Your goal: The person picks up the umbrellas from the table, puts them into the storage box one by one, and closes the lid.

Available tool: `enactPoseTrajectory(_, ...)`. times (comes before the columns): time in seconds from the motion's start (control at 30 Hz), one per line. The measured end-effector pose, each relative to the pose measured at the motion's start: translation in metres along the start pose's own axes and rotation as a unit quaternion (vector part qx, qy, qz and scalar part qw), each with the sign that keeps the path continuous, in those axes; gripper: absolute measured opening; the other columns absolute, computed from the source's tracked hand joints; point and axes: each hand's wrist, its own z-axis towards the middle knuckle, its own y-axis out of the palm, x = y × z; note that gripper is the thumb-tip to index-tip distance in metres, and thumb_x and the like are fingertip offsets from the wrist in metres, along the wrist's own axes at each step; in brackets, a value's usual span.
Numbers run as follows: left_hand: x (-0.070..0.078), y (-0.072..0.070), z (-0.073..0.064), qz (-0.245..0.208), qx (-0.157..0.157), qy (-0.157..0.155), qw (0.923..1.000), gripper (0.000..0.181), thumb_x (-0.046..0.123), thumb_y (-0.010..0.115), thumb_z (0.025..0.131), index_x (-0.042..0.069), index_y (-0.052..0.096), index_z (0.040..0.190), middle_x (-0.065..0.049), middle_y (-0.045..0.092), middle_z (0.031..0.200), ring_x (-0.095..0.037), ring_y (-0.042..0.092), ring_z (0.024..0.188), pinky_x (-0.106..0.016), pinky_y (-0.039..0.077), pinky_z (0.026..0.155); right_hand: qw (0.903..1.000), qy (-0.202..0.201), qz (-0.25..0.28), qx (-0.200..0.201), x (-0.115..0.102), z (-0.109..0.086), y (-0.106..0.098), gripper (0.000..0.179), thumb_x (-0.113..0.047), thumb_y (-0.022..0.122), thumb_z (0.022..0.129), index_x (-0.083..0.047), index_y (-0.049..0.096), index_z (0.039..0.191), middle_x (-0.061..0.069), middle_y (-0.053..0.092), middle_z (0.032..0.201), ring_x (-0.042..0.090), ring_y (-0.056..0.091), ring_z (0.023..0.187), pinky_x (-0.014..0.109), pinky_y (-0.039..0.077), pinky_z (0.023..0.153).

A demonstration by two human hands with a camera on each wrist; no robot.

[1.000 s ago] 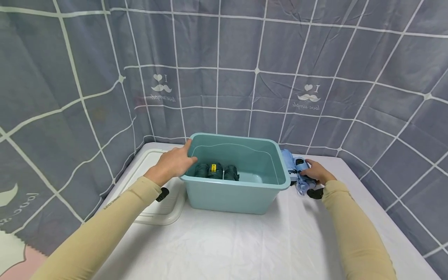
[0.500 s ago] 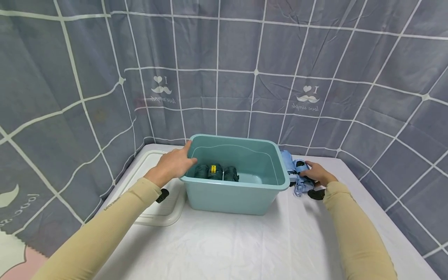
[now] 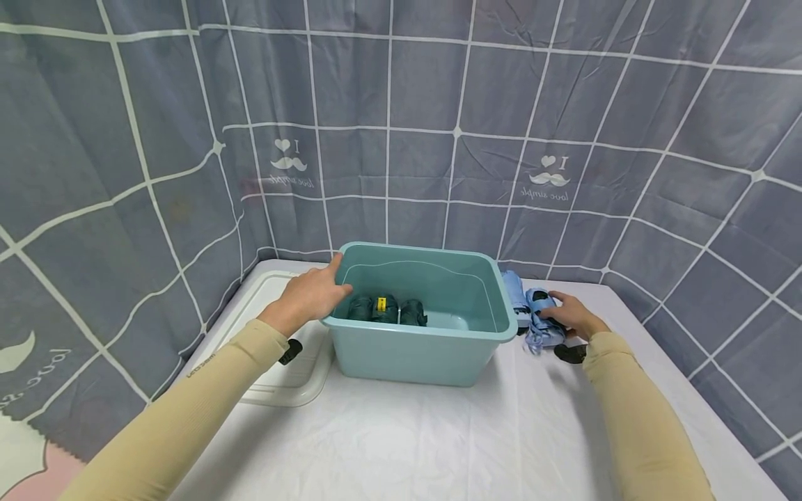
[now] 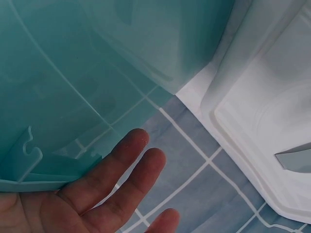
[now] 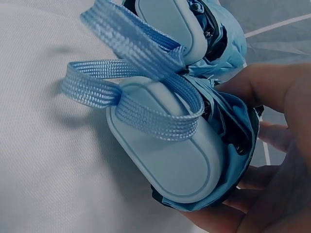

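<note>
A teal plastic bin (image 3: pixel 413 355) holds several dark green rolled bundles (image 3: pixel 385 309), one with a yellow tag. My left hand (image 3: pixel 311 292) lies at the bin's left rim, thumb over the edge; in the left wrist view its fingers (image 4: pixel 129 182) extend loosely along the outside wall. To the right of the bin, my right hand (image 3: pixel 571 314) grips a folded light blue umbrella (image 3: pixel 540 313), with thumb and fingers on opposite sides of it. Its pale oval handle end (image 5: pixel 165 150) and woven wrist strap (image 5: pixel 160 121) face the right wrist camera. A second blue umbrella (image 3: pixel 515 291) lies between it and the bin.
A white lid (image 3: pixel 276 379) lies flat left of the bin, partly under my left forearm. The table has a white cloth (image 3: pixel 413 438). Grey curtains with white grid lines (image 3: pixel 420 160) enclose the back and both sides.
My right hand has shifted slightly right and toward me, and the gripped umbrella has turned slightly away from the other one. My left hand keeps its place on the bin.
</note>
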Motion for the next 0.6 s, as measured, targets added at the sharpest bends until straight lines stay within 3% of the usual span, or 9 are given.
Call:
enactPoseTrajectory(0.4, -0.0001, 0.0000, 0.0003, -0.006, -0.003, 0.005, 1.0000, 0.081, 0.043, 0.045, 0.100, 0.007, 0.009, 0.163, -0.023, 0.069, 0.119, -0.034, 0.067, 0.092, -0.052, 0.051, 0.075, 0.9993, -0.003, 0.029, 0.025, 0.0031, -0.0060, -0.0041, 0.086, -0.023, 0.060, 0.095, -0.006, 0.009, 0.162, 0.036, 0.030, 0.148, 0.031, 0.057, 0.106, 0.044, 0.057, 0.073)
enactPoseTrajectory(0.6, -0.0008, -0.0011, -0.0008, -0.007, -0.005, 0.000, 1.0000, 0.082, 0.044, 0.045, 0.100, 0.008, 0.008, 0.163, -0.019, 0.071, 0.107, -0.032, 0.067, 0.086, -0.048, 0.051, 0.070, 0.9984, -0.008, 0.041, 0.039, -0.0050, -0.0094, -0.0079, 0.085, -0.022, 0.059, 0.095, -0.006, 0.009, 0.162, 0.037, 0.033, 0.146, 0.028, 0.059, 0.101, 0.041, 0.058, 0.071)
